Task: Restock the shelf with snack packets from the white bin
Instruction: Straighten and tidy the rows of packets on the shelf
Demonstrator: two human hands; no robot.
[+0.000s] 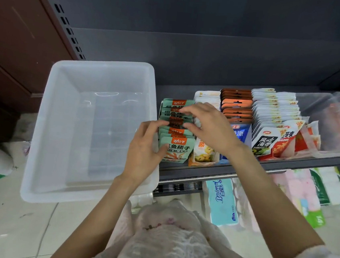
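At the centre of the frame a row of glossy, flat, mint-green snack packets [175, 129] with orange labels stands upright, front to back, at the left end of the dark metal shelf [213, 171]. The left hand [146, 147] lies against the row's left side, thumb on the front packet's face, its fingers [154, 125] curled loosely onto the packet tops. The right hand [211, 127] reaches over from the right, its fingers [190, 111] bent and slightly spread, tips touching the packet tops near the middle of the row; whether they pinch one packet I cannot tell. To the left of centre sits the white bin [44, 136], a smooth translucent plastic rectangle with rounded corners and a thick rim, its ribbed bottom bare; it touches the shelf edge just beside the left wrist. To the right along the shelf stand further rows: pale packets with yellow print [202, 151], orange-topped packets [237, 106], a blue packet [239, 132], white packets with black and red fronts [275, 119], and clear plastic trays [337, 121] at the far right. Under the shelf, lower right, lie soft wrapped tissue packs [222, 201] in blue, pink and green. The floor [8, 217] is pale tile, and a dark red-brown cabinet [18, 28] fills the upper left.
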